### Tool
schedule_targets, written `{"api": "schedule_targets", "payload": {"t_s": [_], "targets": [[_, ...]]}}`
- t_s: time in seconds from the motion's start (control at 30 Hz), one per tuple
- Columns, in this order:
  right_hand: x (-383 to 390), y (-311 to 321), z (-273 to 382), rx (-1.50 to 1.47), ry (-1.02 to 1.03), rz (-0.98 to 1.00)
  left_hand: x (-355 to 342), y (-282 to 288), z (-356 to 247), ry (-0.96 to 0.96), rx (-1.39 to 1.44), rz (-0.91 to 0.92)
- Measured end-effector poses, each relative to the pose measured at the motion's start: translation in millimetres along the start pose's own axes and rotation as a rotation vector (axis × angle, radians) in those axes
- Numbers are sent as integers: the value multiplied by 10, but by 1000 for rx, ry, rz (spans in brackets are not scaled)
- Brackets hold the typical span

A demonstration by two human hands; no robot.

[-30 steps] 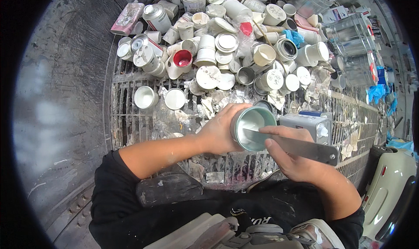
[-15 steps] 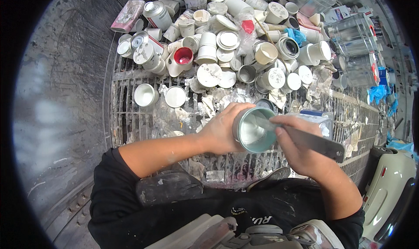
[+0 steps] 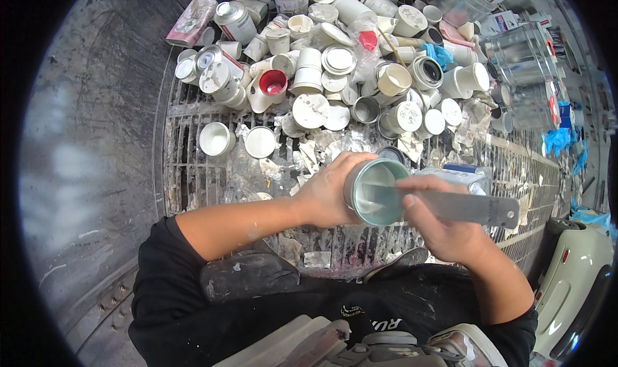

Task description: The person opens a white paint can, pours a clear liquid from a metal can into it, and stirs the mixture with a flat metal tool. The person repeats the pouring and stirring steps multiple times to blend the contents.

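Note:
My left hand (image 3: 327, 192) wraps round a cup (image 3: 367, 165) with a pale green rim, held over the grating, with a whitish liquid inside. My right hand (image 3: 440, 222) grips a flat metal paddle (image 3: 483, 207) whose blade dips into the cup and whose wide end sticks out to the right, slightly blurred. Just behind my right hand stands a silver rectangular can (image 3: 475, 184) with blue on top. An open dark-rimmed tin (image 3: 391, 153) lies just beyond the cup.
A pile of used cups, lids and tins (image 3: 309, 110) covers the far part of the stained metal grating (image 3: 187, 180). A scuffed dark panel (image 3: 90, 174) runs along the left. Clear containers (image 3: 521, 52) are stacked at the right, above a pale curved vehicle panel (image 3: 573, 277).
The paddle's outer end has swung up and to the right over the last second, with my right hand shifting slightly right. My left hand and the cup moved slightly right.

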State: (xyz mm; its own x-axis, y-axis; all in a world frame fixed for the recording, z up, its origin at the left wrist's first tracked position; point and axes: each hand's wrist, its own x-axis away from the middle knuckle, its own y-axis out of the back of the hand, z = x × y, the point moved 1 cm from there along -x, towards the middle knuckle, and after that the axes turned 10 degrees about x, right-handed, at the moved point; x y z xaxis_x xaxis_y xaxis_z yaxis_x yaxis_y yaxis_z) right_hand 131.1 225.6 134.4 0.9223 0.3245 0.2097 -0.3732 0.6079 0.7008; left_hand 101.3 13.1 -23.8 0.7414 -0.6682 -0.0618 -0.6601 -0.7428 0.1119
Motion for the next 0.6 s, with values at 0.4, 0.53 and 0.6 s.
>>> {"api": "schedule_targets", "payload": {"t_s": [0.4,0.53,0.6], "targets": [[1,7,-39,28,-13,-100,-11,0,-31,10,18,-8],[7,-15,-48,85,29,-51,-15,8,-41,43,31,10],[12,-27,-43,-63,-55,-45,-9,-5,-44,70,42,7]]}}
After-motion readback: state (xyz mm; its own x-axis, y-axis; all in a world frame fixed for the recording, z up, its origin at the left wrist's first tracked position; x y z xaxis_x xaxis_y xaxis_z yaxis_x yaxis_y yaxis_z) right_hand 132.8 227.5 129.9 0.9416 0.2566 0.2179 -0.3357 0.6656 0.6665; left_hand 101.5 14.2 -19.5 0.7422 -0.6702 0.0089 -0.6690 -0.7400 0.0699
